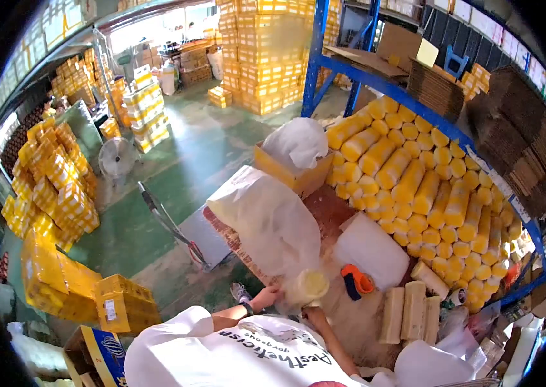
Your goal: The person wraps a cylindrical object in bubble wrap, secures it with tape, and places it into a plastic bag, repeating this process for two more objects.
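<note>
My left hand (265, 298) is at the near edge of a large white plastic bag (273, 219), its fingers pressed together; what they hold is too small to name. My right hand (315, 315) is closed just below a pale yellow roll (309, 286), which looks blurred; whether the fingers grip it cannot be made out. An orange and dark blue tape dispenser (357, 282) lies to the right of the roll on the work surface. Beyond it is a white padded sheet (372, 250). Several wrapped tan blocks (413, 311) lie side by side at the right.
Yellow rolls (408, 187) are stacked under a blue metal rack (402, 87) at the right. A hand truck (173, 226) stands beyond the white bag. Yellow taped boxes (124, 303) sit at the left, with a fan (118, 158) behind. An open carton (292, 174) holds white plastic.
</note>
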Tool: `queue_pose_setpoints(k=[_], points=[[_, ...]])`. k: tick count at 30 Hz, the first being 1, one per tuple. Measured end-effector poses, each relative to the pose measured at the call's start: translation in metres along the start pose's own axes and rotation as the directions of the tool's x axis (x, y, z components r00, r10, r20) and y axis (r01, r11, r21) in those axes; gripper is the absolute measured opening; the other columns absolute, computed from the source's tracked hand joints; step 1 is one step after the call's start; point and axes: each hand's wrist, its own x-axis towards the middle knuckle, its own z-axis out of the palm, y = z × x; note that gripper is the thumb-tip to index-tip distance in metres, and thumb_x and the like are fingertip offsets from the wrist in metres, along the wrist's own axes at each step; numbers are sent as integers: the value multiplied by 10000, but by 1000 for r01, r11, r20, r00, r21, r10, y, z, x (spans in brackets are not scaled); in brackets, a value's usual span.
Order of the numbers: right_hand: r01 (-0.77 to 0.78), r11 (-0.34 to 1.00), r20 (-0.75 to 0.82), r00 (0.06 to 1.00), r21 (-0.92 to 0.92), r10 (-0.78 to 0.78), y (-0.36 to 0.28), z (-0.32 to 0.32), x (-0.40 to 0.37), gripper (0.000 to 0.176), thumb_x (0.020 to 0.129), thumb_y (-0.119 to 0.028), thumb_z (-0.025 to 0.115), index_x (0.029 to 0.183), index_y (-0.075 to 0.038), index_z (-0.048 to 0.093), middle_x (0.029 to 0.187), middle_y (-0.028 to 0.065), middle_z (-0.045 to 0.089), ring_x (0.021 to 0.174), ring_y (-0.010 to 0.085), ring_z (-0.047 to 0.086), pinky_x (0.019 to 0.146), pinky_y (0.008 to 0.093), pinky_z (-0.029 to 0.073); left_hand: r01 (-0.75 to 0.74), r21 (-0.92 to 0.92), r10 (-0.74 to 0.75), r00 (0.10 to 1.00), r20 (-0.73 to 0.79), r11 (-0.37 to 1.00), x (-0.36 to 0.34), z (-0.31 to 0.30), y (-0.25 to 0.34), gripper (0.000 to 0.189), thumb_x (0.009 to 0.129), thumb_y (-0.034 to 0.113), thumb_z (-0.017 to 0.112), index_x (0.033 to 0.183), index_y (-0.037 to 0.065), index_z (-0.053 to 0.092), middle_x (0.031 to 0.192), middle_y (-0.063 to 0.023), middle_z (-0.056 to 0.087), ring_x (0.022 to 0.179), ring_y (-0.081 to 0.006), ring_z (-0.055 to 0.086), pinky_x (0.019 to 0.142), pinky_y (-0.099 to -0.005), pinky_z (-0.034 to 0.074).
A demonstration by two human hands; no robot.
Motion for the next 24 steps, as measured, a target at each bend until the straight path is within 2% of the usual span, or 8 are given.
queue_pose_setpoints(k=[1,4,8,11,15,19,22,24], points=[[-219,872,-116,948,438,296,-18,-8,-7,267,848,-184,526,677,-10,635,655,88,635,603,192,595,558,345,462,47,-66,-45,999,27,997,-7,3,19,212,949,225,528,989,47,635,802,26,578,704,-94,519,633,-258,435],[-446,383,123,765,809,632,-40,-42,-1,343,861,-223,501,619,-13,621,589,95,614,536,180,576,514,320,446,142,-160,-137,990,46,977,-5,6,52,188,948,218,515,984,77,634,826,25,576,653,-101,500,593,-241,410],[-446,523,119,831,726,543,-30,-53,5,440,889,-317,457,623,-20,643,533,95,588,497,165,553,479,310,424,153,-80,-137,974,179,985,6,1,56,222,954,290,522,977,91,618,766,36,544,633,-87,486,565,-261,388],[-487,320,260,795,812,549,-13,-45,17,407,897,-340,481,713,-16,646,609,89,613,521,166,553,468,308,426,370,-261,-324,924,204,892,35,-1,33,201,943,202,474,899,67,617,671,-27,568,549,-135,515,510,-271,408],[-334,-410,514,702,849,493,34,-21,30,296,872,-279,563,812,1,639,641,70,593,539,169,547,478,296,446,409,-429,-312,908,280,805,77,-6,2,232,931,167,452,806,47,606,661,-74,611,540,-164,578,494,-306,473],[-130,-186,220,743,974,632,24,-42,28,252,821,-136,636,1064,-81,596,752,62,607,639,186,585,557,277,489,290,-476,-276,956,102,830,89,18,34,134,905,143,514,849,45,588,749,-69,604,608,-164,586,539,-298,496],[-106,288,-20,915,952,403,31,-45,24,300,813,-70,640,1102,-107,566,824,48,627,753,172,609,660,281,504,-312,-13,297,890,346,950,91,1,21,162,814,79,608,973,101,589,916,-64,604,778,-181,601,664,-312,504],[-204,385,55,930,900,364,46,-39,19,261,795,-32,659,1036,-103,588,876,43,629,811,155,605,712,276,498,-23,-147,100,833,544,989,127,-1,-14,89,827,50,569,886,108,601,839,-21,575,729,-148,584,657,-290,492]])
